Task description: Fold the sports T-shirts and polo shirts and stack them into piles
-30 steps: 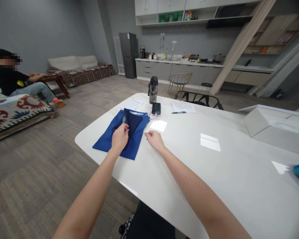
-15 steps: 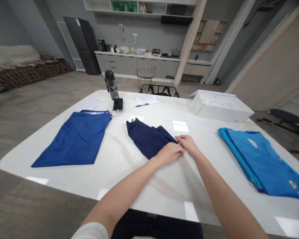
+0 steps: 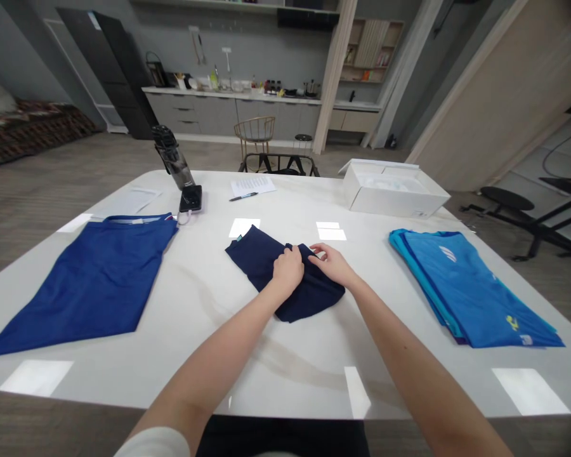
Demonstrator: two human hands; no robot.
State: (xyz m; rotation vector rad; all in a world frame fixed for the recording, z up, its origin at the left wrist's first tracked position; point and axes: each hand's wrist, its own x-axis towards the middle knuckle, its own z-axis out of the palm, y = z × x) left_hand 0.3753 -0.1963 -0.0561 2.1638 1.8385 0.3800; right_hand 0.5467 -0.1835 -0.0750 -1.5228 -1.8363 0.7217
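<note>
Navy shorts (image 3: 309, 303) lie folded on the white table in front of me, with a small teal tag at the far left corner. My left hand (image 3: 289, 270) is closed, its fingers pinching a gathered bit of the cloth near the middle. Just right of it, my right hand (image 3: 332, 263) has bent fingers and thumb closed on the upper right edge of the shorts. Some of the cloth under both hands is hidden. A blue garment (image 3: 99, 285) is spread flat to the left. On the right is a stack of folded blue shirts (image 3: 466, 279).
On the white table (image 3: 304, 381) stand a dark bottle (image 3: 172, 157) and a phone (image 3: 191, 198) with a cable. Printed paper (image 3: 254, 185), a pen (image 3: 243, 197) and an open white box (image 3: 393, 188) are along the far side. Chairs and a kitchen counter are beyond.
Both hands have moved left and slightly away from me. The right end of the shorts has been folded over toward the middle. The view has shifted to the right.
</note>
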